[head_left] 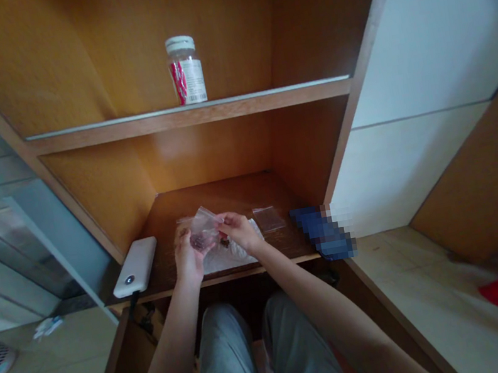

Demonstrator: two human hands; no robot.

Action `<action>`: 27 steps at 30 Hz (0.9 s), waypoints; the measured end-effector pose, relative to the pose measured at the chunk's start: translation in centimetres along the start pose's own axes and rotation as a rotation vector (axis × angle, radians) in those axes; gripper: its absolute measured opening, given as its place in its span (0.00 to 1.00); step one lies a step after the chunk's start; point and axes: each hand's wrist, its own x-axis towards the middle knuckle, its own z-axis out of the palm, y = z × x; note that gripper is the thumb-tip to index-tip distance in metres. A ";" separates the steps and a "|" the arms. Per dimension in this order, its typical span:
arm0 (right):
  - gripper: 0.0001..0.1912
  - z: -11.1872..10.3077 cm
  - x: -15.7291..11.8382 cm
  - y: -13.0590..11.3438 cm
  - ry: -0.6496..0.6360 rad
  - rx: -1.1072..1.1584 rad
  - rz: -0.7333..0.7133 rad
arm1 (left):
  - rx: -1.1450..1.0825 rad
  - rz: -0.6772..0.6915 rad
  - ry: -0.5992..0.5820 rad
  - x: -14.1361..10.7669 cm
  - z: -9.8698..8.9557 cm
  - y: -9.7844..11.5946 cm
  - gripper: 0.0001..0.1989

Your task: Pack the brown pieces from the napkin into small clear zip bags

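Note:
Between my two hands is a small clear zip bag [204,220], tilted, with something dark in its lower part that is too small to name. My left hand [186,254] is closed around the bag's left side and bottom. The fingers of my right hand [240,231] pinch its upper right edge. Beneath my hands a clear plastic sheet or larger bag [218,261] lies on the brown shelf [166,206]. Something white and bunched [239,250] sits partly hidden behind my right wrist. Right of my hands another small clear zip bag [270,218] lies flat.
A white power bank [136,267] with a dark cable rests at the shelf's left front. A blue item [321,232], partly pixelated, hangs over the right edge. A clear bottle with a white cap [186,73] stands on the upper shelf. Below is an open drawer [112,368].

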 end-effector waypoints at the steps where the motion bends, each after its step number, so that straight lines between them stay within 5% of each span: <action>1: 0.12 0.3 0.1 0.2 -0.001 0.000 -0.003 | 0.034 0.042 -0.013 -0.2 -0.1 0.0 0.10; 5: 0.09 1.1 -0.3 0.8 0.027 -0.091 -0.100 | 0.176 0.238 -0.045 -0.9 -0.7 0.2 0.21; 10: 0.13 1.9 -1.9 0.7 -0.006 -0.289 -0.183 | 0.396 0.326 -0.080 -1.1 -0.9 0.6 0.06; 16: 0.14 2.0 -2.7 0.5 -0.038 -0.265 -0.274 | 0.434 0.350 -0.028 -0.5 -0.5 0.5 0.08; 27: 0.09 0.9 -1.9 -1.3 -0.108 -0.354 -0.344 | 0.522 0.454 -0.124 -0.4 -1.6 0.4 0.07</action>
